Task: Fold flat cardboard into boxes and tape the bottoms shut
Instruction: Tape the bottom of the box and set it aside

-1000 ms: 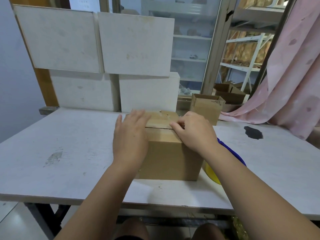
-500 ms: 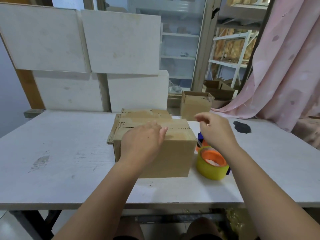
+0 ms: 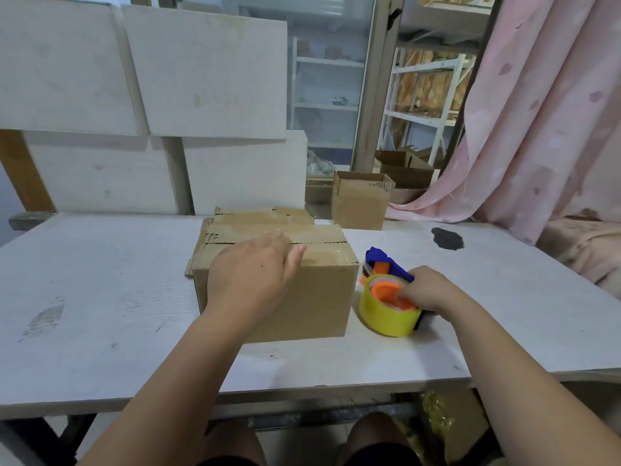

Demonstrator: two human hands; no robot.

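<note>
A folded brown cardboard box (image 3: 312,297) stands on the white table (image 3: 100,290), its top flaps folded down. My left hand (image 3: 252,277) rests flat on the box's top near edge, fingers fairly straight. Right of the box lies a blue tape dispenser (image 3: 386,264) carrying a yellow tape roll (image 3: 383,317) on an orange hub. My right hand (image 3: 426,290) grips the dispenser at the roll, fingers curled round the hub side. Flat cardboard (image 3: 262,215) lies just behind the box.
A small open cardboard box (image 3: 361,200) sits at the table's far edge. White boards (image 3: 201,72) lean behind the table. A pink curtain (image 3: 537,112) hangs at the right. A dark stain (image 3: 447,238) marks the table's right side.
My right hand left the box top, moved right and down, and took hold of the tape dispenser. My left hand slid to the box's near top edge.
</note>
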